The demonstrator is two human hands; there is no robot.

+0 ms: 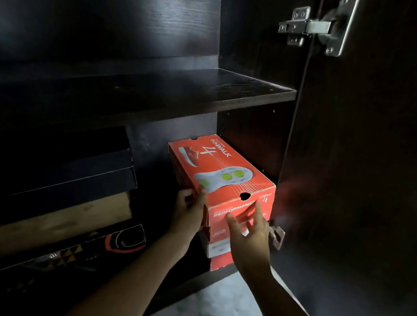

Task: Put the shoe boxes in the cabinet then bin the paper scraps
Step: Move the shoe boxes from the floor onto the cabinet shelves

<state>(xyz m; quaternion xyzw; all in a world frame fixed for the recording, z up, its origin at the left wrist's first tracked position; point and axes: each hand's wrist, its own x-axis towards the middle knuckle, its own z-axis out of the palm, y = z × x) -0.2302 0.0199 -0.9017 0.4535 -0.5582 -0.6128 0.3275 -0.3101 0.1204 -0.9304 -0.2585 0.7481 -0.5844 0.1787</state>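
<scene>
Low in the cabinet (235,88), near its right wall, the left hand (188,212) grips the front left corner of the orange shoe box (221,169), thumb on its lid. The right hand (251,234) spreads straight fingers wide at its front face.

Red shoe box (222,174), green-dotted sole print; dark-brown cabinet (158,85).

red shoe box (223,169) lid: "GOWALK 4" | its front end: "PERFORMANCE" | black box (45,187), left: "Tiger"
</scene>
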